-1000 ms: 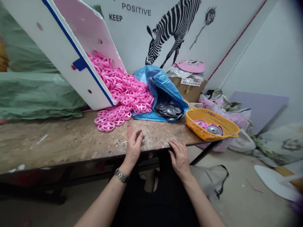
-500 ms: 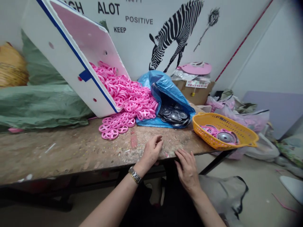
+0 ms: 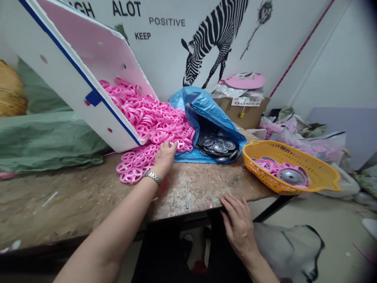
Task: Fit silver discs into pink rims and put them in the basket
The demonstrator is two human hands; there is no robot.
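Observation:
My left hand (image 3: 165, 158), with a metal-band watch on the wrist, reaches to the front of a heap of pink spoked plastic wheels (image 3: 159, 118). Its thumb and fingers are apart and bent over the nearest wheels; the fingertips are partly hidden. My right hand (image 3: 238, 224) rests at the table's front edge, fingers stretched out and holding nothing. On the table between the hands lies a small metal pin (image 3: 187, 204). Dark round discs (image 3: 219, 146) lie in the mouth of a blue plastic bag (image 3: 206, 103) right of the heap.
A tilted white foam box (image 3: 79, 90) spills the pink wheels onto the worn wooden table (image 3: 97, 200). A yellow basket (image 3: 321, 173) holding pink wheels and grey discs overhangs the right edge. Behind stands a cardboard box (image 3: 228, 108). Green sacking (image 3: 50, 141) lies left.
My left hand has moved forward and left from the table's front edge to the pink wheels. The metal pin now shows on the table. My right hand stays at the edge; the view has shifted slightly.

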